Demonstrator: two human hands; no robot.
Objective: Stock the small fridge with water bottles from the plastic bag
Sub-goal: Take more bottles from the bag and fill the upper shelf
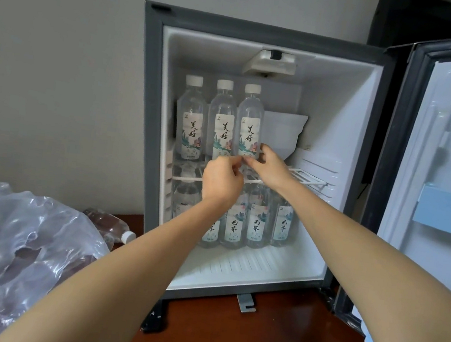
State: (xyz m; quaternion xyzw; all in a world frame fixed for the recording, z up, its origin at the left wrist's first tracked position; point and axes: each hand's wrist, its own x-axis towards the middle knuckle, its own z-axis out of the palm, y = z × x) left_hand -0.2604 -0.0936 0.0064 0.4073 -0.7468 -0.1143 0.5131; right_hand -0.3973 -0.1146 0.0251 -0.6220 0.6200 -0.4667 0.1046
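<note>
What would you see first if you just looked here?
The small fridge stands open in the middle, three water bottles in a row on its top shelf. The left hand and the right hand hold the base of the rightmost bottle. A crinkly plastic bag lies at the left.

Both bare forearms reach from the lower frame to the centre. The right hand (pixel 270 168) grips a bottle (pixel 249 125) low down; the left hand (pixel 221 181), fingers curled, pinches its base.
</note>
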